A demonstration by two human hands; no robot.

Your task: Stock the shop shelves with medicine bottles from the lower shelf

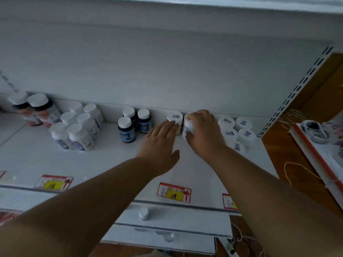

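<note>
Head cam: I see R hand (203,132) gripping white bottle (187,127); L hand (161,138) flat, fingers straight, touching 2nd white bottle (174,116) just left of it

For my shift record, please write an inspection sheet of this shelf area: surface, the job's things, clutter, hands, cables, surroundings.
Surface: white shelf with price tags at its front edge.
Job's things: white bottle and a second white bottle at the back; more white bottles to the right; dark bottles and white-capped bottles to the left; one small bottle on the lower shelf.
Clutter: nothing seen.
Hands: left hand flat, fingers touching the first bottle; right hand grips the second.
Cables: thin cord on the floor, right.
Surroundings: brown floor, neighbouring rack.
</note>
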